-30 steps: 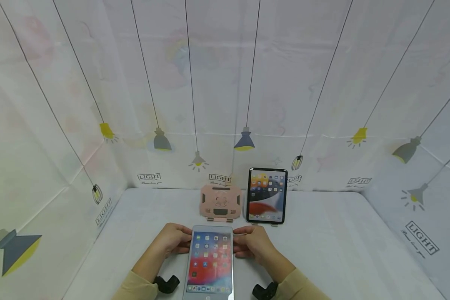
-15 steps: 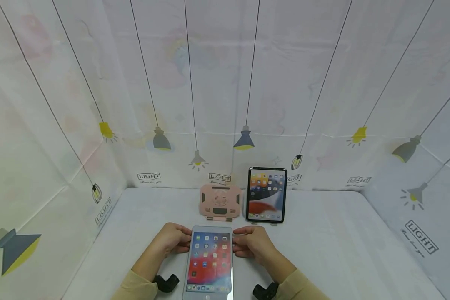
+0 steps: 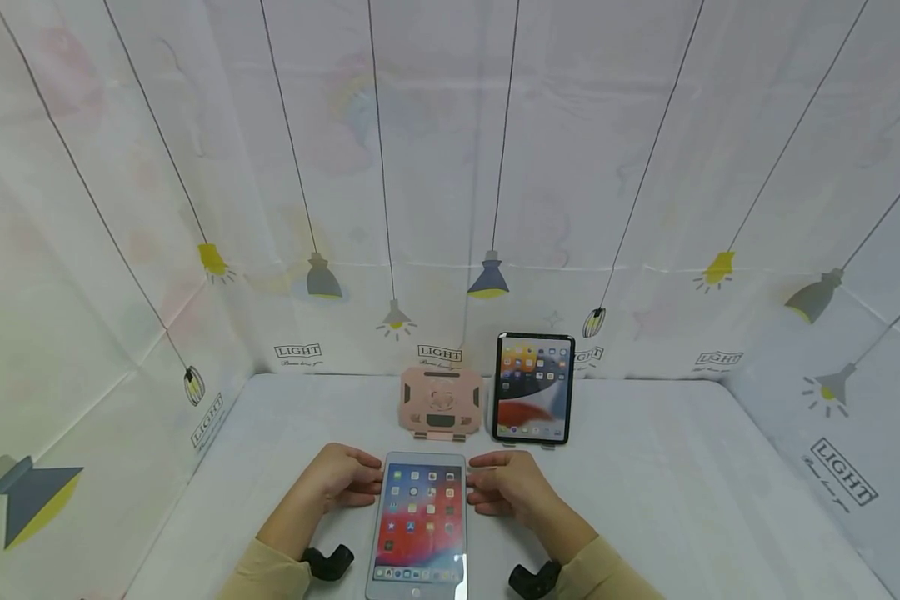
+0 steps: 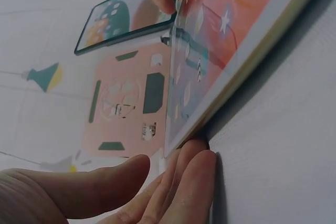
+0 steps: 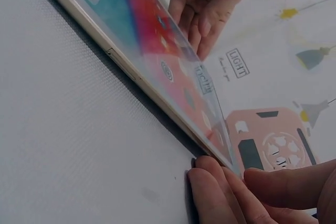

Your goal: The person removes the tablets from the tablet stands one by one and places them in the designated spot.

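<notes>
A white tablet (image 3: 420,525) with a lit home screen lies face up on the white table, between both hands. At its far left corner is my left hand (image 3: 341,477); the fingers are nearly straight beside the edge. In the left wrist view, the thumb (image 4: 118,179) stands away from the tablet and the fingertips lie right by its corner. My right hand (image 3: 512,483) mirrors this at the far right corner, its fingertips (image 5: 210,182) low by the tablet's edge. Whether any fingertip still touches the tablet is hard to tell.
Behind the tablet a pink stand (image 3: 441,404) is propped up on the table (image 3: 660,500). To its right a black-framed tablet (image 3: 534,390) stands upright on a holder. Wall cloth (image 3: 607,167) printed with lamps surrounds the table. Black wrist cameras (image 3: 328,562) sit at both wrists.
Both hands have shifted slightly outward from the white tablet's sides, and the forearms have spread a little. The tablets and the pink stand stay where they were.
</notes>
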`<action>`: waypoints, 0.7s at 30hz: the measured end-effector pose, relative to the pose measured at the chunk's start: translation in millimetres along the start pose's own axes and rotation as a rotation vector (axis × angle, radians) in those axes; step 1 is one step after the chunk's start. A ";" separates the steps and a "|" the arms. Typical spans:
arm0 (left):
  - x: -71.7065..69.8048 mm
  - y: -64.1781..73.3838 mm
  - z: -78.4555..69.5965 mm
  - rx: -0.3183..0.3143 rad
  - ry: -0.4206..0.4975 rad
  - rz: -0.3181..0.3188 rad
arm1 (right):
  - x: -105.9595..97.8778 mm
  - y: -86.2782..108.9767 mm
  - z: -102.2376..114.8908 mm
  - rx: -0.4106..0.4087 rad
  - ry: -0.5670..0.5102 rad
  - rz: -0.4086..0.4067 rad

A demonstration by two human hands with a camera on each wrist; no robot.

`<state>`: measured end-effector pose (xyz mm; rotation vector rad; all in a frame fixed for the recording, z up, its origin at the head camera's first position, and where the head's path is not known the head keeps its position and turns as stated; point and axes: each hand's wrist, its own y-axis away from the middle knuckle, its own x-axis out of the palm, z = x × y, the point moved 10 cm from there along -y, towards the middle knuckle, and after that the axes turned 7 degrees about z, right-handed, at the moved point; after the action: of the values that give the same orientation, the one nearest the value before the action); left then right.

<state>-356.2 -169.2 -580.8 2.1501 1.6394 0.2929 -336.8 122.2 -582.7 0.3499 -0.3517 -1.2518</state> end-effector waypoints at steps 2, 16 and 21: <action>-1.6 0.9 0.3 -0.012 0.006 -0.004 | -0.9 -0.4 -1.0 0.010 0.001 0.001; -5.6 4.2 1.5 -0.013 0.000 0.021 | -3.3 1.5 -3.0 0.037 0.009 0.035; -6.3 6.2 -2.2 0.010 -0.014 0.023 | -3.1 4.0 -1.5 0.041 0.014 0.031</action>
<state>-353.5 -176.1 -575.5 2.1752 1.6123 0.2771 -333.5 126.4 -582.5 0.3865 -0.3698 -1.2131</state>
